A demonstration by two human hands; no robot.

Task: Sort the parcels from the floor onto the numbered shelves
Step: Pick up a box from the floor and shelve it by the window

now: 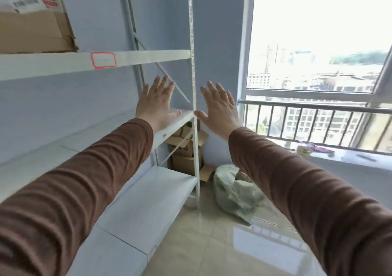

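We hold both arms out toward the white shelf unit, sleeves brown, palms flat w/ fingers straight, gripping nothing. Left hand hovers in front of the unit's middle shelf; right hand just right of its front post. A cardboard parcel sits on the unit's upper shelf, above a red-edged label. More boxes lie behind the unit's lower end, a pale green bag on the floor beside it.

The shelves are white against a pale blue wall. A red-bordered label marks one rail. The cardboard box is brown, the sleeves rust-brown, the bag pale green, the floor glossy beige.
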